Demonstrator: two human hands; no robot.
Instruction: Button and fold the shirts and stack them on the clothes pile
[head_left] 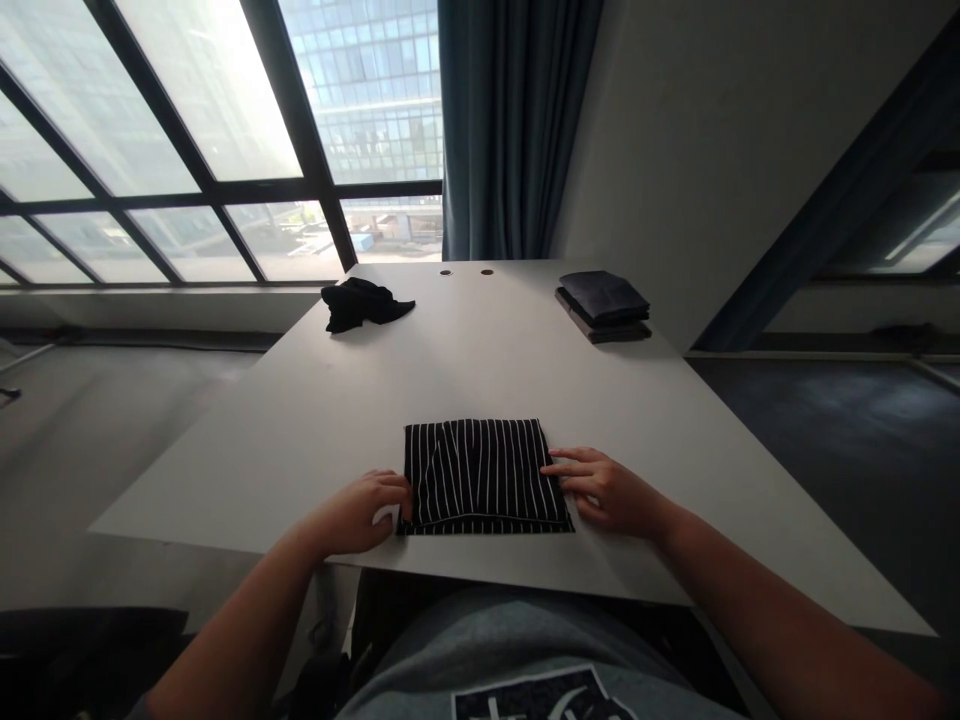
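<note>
A black cloth with white stripes [480, 470], folded into a rough rectangle, lies flat near the table's front edge. Its kind of garment cannot be made out. Small wrinkles run through its upper left part, and a strip of the lower layer shows along the near edge. My left hand [367, 510] is at the cloth's left edge, thumb and fingers curled together around its near left corner. On the opposite side, my right hand [600, 488] rests with fingers stretched out and apart, fingertips touching the right edge.
A crumpled black cloth [364, 304] lies at the table's far left. At the far right sits a stack of folded dark cloths [604, 300]. Two round holes [466, 272] are near the far edge of the white table [480, 370]. Behind it hangs a blue curtain [517, 130] beside windows.
</note>
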